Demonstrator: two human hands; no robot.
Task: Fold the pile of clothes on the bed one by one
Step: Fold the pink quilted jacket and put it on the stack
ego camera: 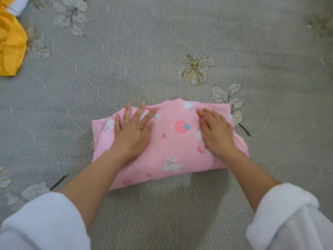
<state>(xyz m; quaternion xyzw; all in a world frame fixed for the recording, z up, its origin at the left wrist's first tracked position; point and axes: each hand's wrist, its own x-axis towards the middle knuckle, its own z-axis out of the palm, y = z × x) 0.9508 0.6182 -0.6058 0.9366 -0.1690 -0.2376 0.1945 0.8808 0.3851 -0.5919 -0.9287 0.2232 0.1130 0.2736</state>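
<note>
Covering nearly the whole view is a grey ribbed bedspread [180,33], printed with outlined leaves and a pale hibiscus flower [195,68] that lies just beyond the work. At the middle of the bed, close in front of the person, sits the pink garment [173,141], already folded into a thick, roughly rectangular bundle that lies slightly askew, its right end farther from the person than its left. Its layered edges show along the left side, and its near edge rests flat on the bedspread.

Two pale fleecy sleeves come in from the bottom corners, the left sleeve [41,222] and the right sleeve [288,219], both pushed back so the forearms are bare.

At the upper left edge, well apart from the bundle, a crumpled yellow cloth [10,44] lies on the bedspread, with a white item [19,4] just beyond it, too cropped to identify.

The left hand [132,132] lies palm down on the left half of the bundle, fingers straight and spread, pressing the fabric flat. The right hand [217,131] rests palm down on the right half, fingers close together and only slightly bent, laid on the cloth rather than gripping it.

Between the two hands the fabric shows a strawberry print [181,126]; a white rabbit print [172,165] sits nearer the person.
</note>
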